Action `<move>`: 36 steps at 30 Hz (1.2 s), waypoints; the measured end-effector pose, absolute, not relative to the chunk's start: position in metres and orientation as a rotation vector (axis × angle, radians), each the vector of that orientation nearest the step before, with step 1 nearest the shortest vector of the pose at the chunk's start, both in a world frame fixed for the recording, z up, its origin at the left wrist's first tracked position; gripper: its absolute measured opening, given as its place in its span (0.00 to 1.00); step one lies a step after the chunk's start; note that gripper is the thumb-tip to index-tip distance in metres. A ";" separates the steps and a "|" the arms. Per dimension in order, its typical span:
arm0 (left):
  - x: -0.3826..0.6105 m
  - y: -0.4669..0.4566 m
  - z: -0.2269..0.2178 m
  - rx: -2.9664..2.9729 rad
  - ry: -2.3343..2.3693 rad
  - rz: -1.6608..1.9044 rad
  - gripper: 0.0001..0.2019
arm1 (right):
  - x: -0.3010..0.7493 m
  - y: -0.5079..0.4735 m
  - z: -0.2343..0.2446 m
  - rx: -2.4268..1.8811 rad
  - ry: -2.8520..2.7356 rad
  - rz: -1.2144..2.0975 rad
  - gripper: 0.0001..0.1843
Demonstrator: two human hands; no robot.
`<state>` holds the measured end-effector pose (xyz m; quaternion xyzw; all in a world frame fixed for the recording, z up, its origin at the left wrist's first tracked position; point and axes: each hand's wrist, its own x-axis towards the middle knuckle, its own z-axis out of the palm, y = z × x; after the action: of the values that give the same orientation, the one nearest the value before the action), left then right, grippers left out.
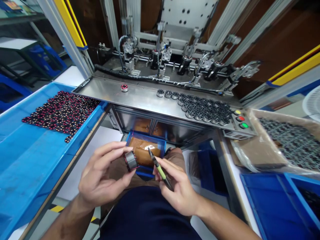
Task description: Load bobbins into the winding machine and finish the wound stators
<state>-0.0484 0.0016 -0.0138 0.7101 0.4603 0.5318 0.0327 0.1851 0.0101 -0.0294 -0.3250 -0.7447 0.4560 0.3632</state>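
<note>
Between thumb and fingers, my left hand [103,176] grips a small motor stator [131,160], a grey ring-shaped core with black and red ends, tilted on its side. My right hand [178,188] is closed around a slim pen-like tool [160,169] with a green grip and a dark pointed tip. The tip points up and away from me, to the right of the stator and apart from it. Both hands are above my lap, where an open blue bin [163,146] holds brown plastic-wrapped packs [142,151].
One red-topped stator [124,87] stands on the metal ledge [105,88], with many dark-topped ones [205,108] at its right. A light-blue tray [22,160] on the left holds red-and-black stators [62,113]. Push buttons [240,118], a lined box [262,150] of parts and machine fixtures [185,65] surround the ledge.
</note>
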 end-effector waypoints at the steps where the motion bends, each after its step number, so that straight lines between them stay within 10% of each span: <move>1: -0.049 0.002 -0.014 2.228 1.399 1.649 0.30 | 0.188 0.009 -0.026 -0.845 -1.932 1.180 0.41; 13: -0.053 -0.001 -0.004 2.484 1.249 1.502 0.23 | 0.200 -0.007 0.011 -0.716 -1.867 1.615 0.47; 36: -0.060 -0.007 -0.008 2.232 1.035 1.649 0.40 | 0.184 -0.007 0.015 -0.680 -1.838 1.659 0.46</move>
<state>-0.0603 -0.0068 -0.0084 0.7505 0.3481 0.5545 0.0897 0.1842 -0.0072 0.0153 -0.2540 -0.6865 0.6196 0.2832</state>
